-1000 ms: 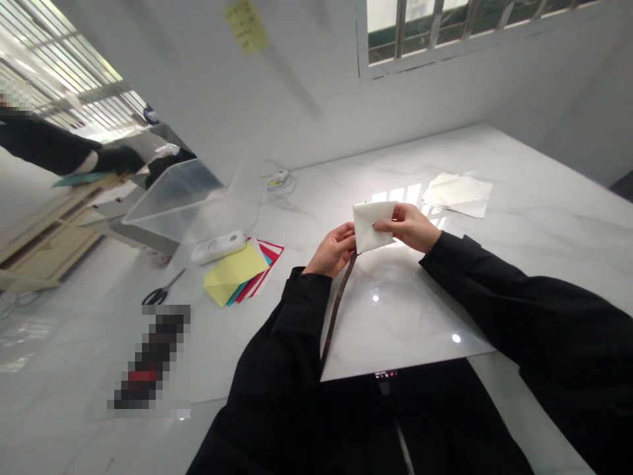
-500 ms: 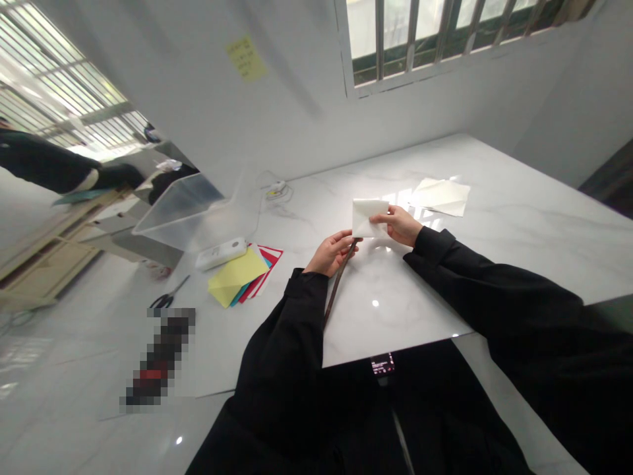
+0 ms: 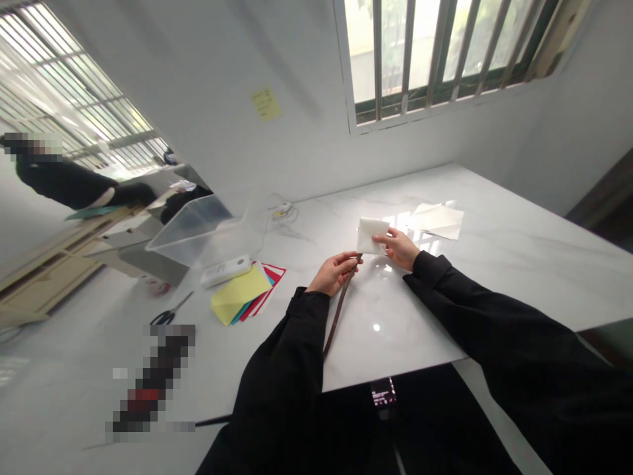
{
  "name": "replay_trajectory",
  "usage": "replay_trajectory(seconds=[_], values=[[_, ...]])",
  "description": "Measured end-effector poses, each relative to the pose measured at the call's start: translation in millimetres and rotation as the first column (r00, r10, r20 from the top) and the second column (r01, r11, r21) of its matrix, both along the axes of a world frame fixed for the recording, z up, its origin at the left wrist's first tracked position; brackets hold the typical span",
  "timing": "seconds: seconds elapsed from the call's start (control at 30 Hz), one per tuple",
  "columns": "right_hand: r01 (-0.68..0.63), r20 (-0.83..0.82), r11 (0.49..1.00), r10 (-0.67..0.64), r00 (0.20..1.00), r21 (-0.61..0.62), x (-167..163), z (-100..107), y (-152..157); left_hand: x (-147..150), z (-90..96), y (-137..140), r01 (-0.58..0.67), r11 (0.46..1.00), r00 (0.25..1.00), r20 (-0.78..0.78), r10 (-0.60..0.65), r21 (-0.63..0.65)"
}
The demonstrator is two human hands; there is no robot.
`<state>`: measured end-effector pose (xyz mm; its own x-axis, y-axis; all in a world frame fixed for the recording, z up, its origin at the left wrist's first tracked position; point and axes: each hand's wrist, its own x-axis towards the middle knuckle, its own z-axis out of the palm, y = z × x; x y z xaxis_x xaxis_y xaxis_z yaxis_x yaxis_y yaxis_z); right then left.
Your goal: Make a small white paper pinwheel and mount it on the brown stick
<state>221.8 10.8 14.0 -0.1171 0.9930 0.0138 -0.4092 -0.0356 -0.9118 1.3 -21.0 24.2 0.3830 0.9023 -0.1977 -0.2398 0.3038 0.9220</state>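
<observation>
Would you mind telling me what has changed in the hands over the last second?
The left hand let go of the white paper and now grips only the dark strip. The right hand still pinches the paper, which looks smaller.

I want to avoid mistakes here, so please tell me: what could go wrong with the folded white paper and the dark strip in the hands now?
1. The right hand pinches only an edge of the folded white paper; it might slip or unfold.
2. The left hand holds only the top of the dark strip, whose lower end hangs past the table edge; it could slide out of the grip.
</observation>
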Motion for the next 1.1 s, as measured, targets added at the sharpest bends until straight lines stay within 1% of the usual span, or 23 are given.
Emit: replay_trajectory(seconds=[0.1, 0.2, 0.27, 0.4, 0.5, 0.57, 0.63, 0.73, 0.83, 0.9, 0.93, 1.0, 1.07, 1.1], values=[[0.045, 0.064, 0.999, -0.044, 0.997, -0.017, 0.5, -4.1, 2.6, -1.3, 1.8, 0.2, -0.097, 0.995, 0.994, 0.055, 0.098, -0.027], [0.118, 0.251, 0.992, -0.124, 0.960, 0.037, 1.7, -7.6, 3.3, -2.9, 3.2, 0.5, -0.183, 0.982, 0.977, 0.098, 0.188, -0.055], [0.103, 0.349, 0.991, -0.126, 0.929, 0.083, 1.3, -8.4, 1.3, -3.5, 3.5, 0.8, -0.215, 0.975, 0.968, 0.118, 0.220, -0.054], [-0.026, 0.427, 0.990, -0.035, 0.904, 0.136, -3.7, -6.2, -6.0, -3.8, 2.8, 1.3, -0.251, 0.968, 0.958, 0.139, 0.253, -0.029], [-0.186, 0.522, 0.974, 0.094, 0.848, 0.127, -8.3, -5.0, -9.6, -3.7, 1.7, 1.6, -0.251, 0.968, 0.955, 0.156, 0.252, -0.027], [-0.244, 0.567, 0.962, 0.134, 0.813, 0.122, -10.1, -5.9, -10.0, -3.6, 1.1, 1.8, -0.256, 0.966, 0.951, 0.169, 0.258, -0.029], [-0.232, 0.577, 0.963, 0.115, 0.809, 0.134, -10.6, -7.7, -9.2, -3.7, 0.8, 1.9, -0.262, 0.965, 0.949, 0.175, 0.263, -0.029], [-0.180, 0.558, 0.971, 0.062, 0.828, 0.158, -9.1, -9.7, -7.2, -3.6, 1.0, 2.1, -0.257, 0.966, 0.951, 0.173, 0.258, -0.028], [-0.087, 0.532, 0.979, -0.025, 0.846, 0.185, -6.7, -9.2, -5.7, -3.1, 1.5, 2.2, -0.256, 0.966, 0.951, 0.167, 0.258, -0.034], [-0.039, 0.508, 0.987, -0.047, 0.860, 0.157, -6.0, -7.3, -6.1, -2.7, 1.7, 2.1, -0.258, 0.965, 0.951, 0.166, 0.261, -0.039], [-0.045, 0.492, 0.991, -0.024, 0.870, 0.129, -6.1, -5.9, -6.9, -2.6, 1.7, 2.0, -0.256, 0.966, 0.951, 0.167, 0.259, -0.039], [-0.123, 0.475, 0.989, 0.070, 0.877, 0.082, -7.3, -2.7, -9.6, -2.6, 1.6, 1.8, -0.249, 0.968, 0.953, 0.170, 0.251, -0.034], [-0.204, 0.498, 0.976, 0.139, 0.856, 0.080, -9.4, 0.0, -12.8, -2.8, 1.3, 1.8, -0.246, 0.969, 0.954, 0.170, 0.247, -0.026], [-0.221, 0.524, 0.971, 0.142, 0.840, 0.091, -10.5, 0.8, -14.1, -3.0, 1.2, 1.8, -0.247, 0.969, 0.954, 0.169, 0.248, -0.025]])
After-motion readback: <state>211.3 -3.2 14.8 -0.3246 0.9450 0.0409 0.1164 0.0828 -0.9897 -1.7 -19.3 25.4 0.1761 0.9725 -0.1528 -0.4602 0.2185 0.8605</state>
